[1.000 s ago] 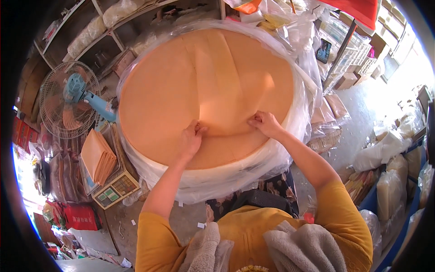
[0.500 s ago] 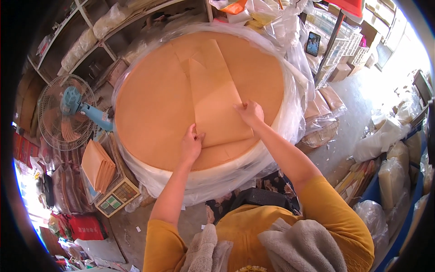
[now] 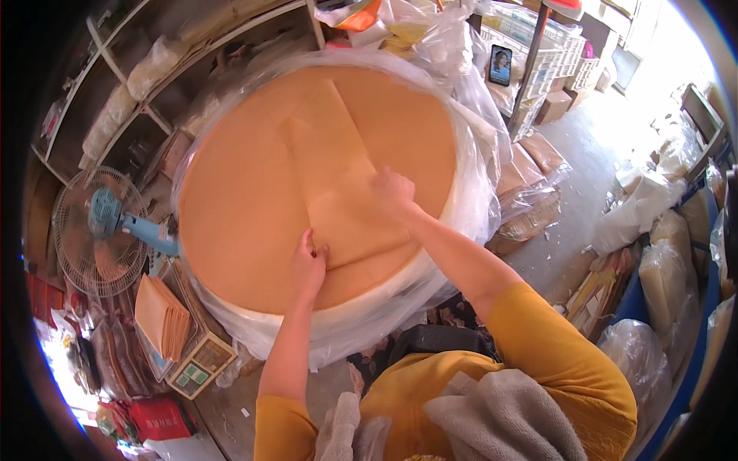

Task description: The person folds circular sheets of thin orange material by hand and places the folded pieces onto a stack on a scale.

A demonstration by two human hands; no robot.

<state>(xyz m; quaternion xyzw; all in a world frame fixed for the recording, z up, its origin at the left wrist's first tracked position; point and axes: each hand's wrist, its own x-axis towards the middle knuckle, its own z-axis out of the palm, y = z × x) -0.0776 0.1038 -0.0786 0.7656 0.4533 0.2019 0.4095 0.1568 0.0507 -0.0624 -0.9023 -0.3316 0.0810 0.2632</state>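
A large round stack of thin tan sheets (image 3: 231, 192) lies wrapped round its rim in clear plastic. Across it runs a long folded strip of the same tan sheet (image 3: 346, 165), narrow at the far end and wider near me. My left hand (image 3: 310, 265) has its thumb and fingers closed at the strip's near left corner, pinching the edge. Over the strip's right side is my right hand (image 3: 393, 190), its fingers smeared by motion, so I cannot tell whether they grip the sheet.
Left of the stack stand a blue fan (image 3: 104, 219) and a weighing scale (image 3: 201, 369) bearing folded tan sheets (image 3: 161, 316). Clear plastic wrap (image 3: 480, 177) bulges on the right. A phone (image 3: 500, 65) hangs behind, near white crates (image 3: 553, 65). Bagged goods (image 3: 665, 288) line the right.
The view has shifted, so the stack appears lower and further left. My right hand has moved slightly away along the strip. A raised crease at its far end has flattened. My left hand keeps its corner.
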